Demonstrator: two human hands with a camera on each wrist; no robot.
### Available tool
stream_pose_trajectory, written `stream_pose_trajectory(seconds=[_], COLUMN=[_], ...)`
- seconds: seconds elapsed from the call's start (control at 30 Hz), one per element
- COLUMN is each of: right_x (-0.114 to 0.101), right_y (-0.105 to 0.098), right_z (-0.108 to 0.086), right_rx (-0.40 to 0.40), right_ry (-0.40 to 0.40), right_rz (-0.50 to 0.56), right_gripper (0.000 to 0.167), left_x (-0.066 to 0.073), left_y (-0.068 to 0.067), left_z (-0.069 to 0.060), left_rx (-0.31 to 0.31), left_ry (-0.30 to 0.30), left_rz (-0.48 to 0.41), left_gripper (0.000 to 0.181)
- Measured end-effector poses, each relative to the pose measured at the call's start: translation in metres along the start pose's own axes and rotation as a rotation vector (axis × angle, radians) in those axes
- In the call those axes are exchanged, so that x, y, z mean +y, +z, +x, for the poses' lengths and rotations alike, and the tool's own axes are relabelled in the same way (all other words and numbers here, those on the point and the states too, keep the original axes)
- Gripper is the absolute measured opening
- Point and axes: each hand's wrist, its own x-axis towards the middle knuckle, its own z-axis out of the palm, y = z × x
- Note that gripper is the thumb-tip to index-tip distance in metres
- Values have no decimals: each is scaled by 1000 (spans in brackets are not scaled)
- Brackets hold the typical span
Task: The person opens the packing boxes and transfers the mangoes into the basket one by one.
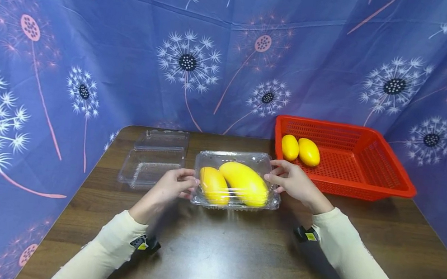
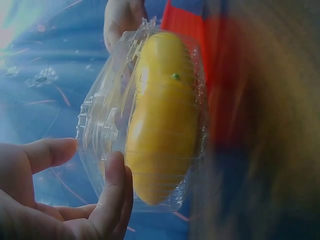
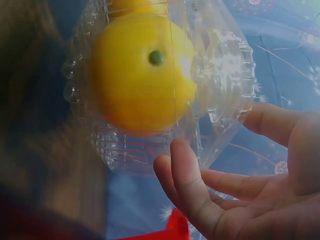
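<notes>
A blue cloth (image 1: 137, 26) printed with dandelions hangs behind a brown wooden table (image 1: 223, 257). At the table's far right sits a red plastic basket (image 1: 349, 189), with two small mangoes in its left end, one (image 1: 290, 148) beside the other (image 1: 309, 152). In the middle, in front of the person, is a clear plastic box (image 1: 213, 156), its lid down over two yellow mangoes; whether the catches are fully pressed home is too hard to tell. Just beyond its left end, a second clear box (image 1: 150, 157) lies open on the table. The left hand (image 1: 174, 183) and right hand (image 1: 294, 181) hold the clear box from opposite ends. Inside it, the large mango (image 1: 245, 185) leans to the right, close beside a shorter mango (image 1: 214, 186) on the left. On each hand the thumb is at the lid and the fingertips are near the seam, a light pinch with the box's edge between. Judging from this, the grip works best kept even at both ends, level, and low on the rim: thin plastic would likely flex or spring open under a hard squeeze, and the smooth fruit could roll if one end dipped.
</notes>
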Motion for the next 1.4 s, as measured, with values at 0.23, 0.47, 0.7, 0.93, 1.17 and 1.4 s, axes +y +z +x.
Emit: stream_pose_trajectory(seconds=[0.23, 0.47, 0.7, 0.93, 1.17, 1.4], right_x=[13, 22, 28, 30, 34, 36], right_y=[10, 15, 19, 20, 22, 23], right_z=[-7, -5, -5, -4, -3, -5], right_rx=[-20, -29, -33, -48, -53, -39], right_ry=[5, 2, 13, 29, 48, 45], right_rz=[9, 30, 59, 73, 64, 6], right_gripper=[62, 64, 61, 62, 61, 59], left_x=[-17, -27, -31, -35, -36, -36], left_y=[7, 9, 8, 7, 6, 5], left_z=[-6, -6, -5, -5, -5, -11], left_rx=[7, 43, 50, 57, 61, 25], left_ry=[-13, -24, -32, -30, -33, -48], left_rz=[5, 14, 36, 36, 33, 41], left_gripper=[52, 51, 52, 51, 52, 56])
